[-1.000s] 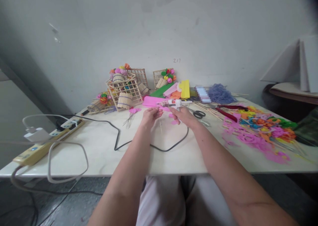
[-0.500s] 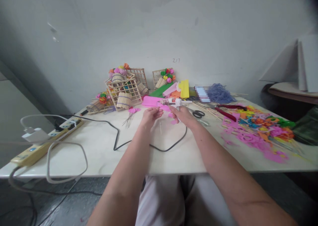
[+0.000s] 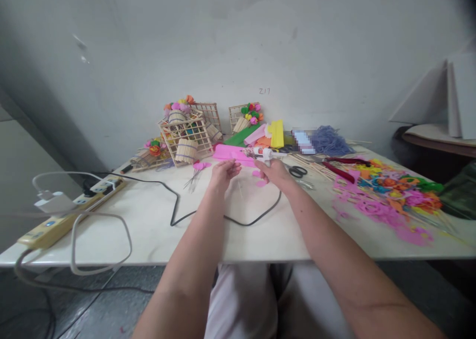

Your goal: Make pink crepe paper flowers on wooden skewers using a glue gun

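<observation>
My right hand (image 3: 277, 172) is closed around a white hot glue gun (image 3: 263, 154) whose nozzle points left over the white table (image 3: 156, 225). The gun's black cord (image 3: 238, 221) loops across the table toward the power strip (image 3: 67, 212). My left hand (image 3: 223, 171) is curled just left of the nozzle, fingers pinched on a small piece I cannot make out, above a thin wooden stick (image 3: 240, 190). Small pink foam hearts (image 3: 261, 182) lie under my right hand.
Stick-built baskets with foam flowers (image 3: 186, 130) stand at the back. Foam sheets (image 3: 273, 133), blue yarn (image 3: 329, 140), black scissors (image 3: 297, 170) and red pliers (image 3: 340, 168) lie behind my hands. A heap of coloured foam cut-outs (image 3: 390, 195) covers the right side.
Both hands have shifted slightly away from me with the glue gun; the grip stays the same.
</observation>
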The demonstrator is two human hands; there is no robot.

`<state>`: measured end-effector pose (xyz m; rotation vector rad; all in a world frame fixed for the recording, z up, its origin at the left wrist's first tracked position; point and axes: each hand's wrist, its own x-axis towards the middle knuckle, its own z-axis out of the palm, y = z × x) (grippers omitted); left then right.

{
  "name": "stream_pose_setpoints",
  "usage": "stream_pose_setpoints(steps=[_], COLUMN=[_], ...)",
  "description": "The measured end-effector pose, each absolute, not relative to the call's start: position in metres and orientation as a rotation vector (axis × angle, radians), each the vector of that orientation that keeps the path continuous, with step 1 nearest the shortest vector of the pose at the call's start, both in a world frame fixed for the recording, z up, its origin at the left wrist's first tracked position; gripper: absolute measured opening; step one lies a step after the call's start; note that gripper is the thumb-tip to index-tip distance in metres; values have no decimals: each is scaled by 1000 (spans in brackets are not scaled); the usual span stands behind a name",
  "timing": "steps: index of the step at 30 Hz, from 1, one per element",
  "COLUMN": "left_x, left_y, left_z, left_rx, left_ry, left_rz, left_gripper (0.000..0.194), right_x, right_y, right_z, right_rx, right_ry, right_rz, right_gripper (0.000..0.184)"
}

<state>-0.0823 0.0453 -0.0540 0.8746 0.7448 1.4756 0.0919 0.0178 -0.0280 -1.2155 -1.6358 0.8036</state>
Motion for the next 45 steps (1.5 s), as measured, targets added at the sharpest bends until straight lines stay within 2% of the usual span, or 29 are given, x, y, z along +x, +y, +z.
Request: stream_pose_setpoints(steps=[7,15,19,27,33,37,45], left_x=[-86,-94,-96,-87,-81,-79,-77], left_y=[47,43,37,34,32,32,33], left_z=[-52,-35,-26,-26,-27,-29,-30], left_rx=[870,797,783,921,983,995,1052], left_ry=[717,661,597,578,619,634,675], left_rz=[1502,1602,1616,1547,1529,1534,1509], left_gripper=[10,7,6,11,14,16,20], right_x=[98,92,79,55,61,89,144], right_y=[33,21,15,12,12,23,60], right_z=[-39,-40,-45,-60,-52,-37,-22], right_rx=[-1391,-1626,-1564,-1506,-1518,-1584,-2069], right_ry=[-1806,-2249,-2392,-2454,-2459,-2297,-2175], right_rz=[364,-35,-83,-106,-145,-196,-229], right_gripper=[37,40,36,44,42,34,27])
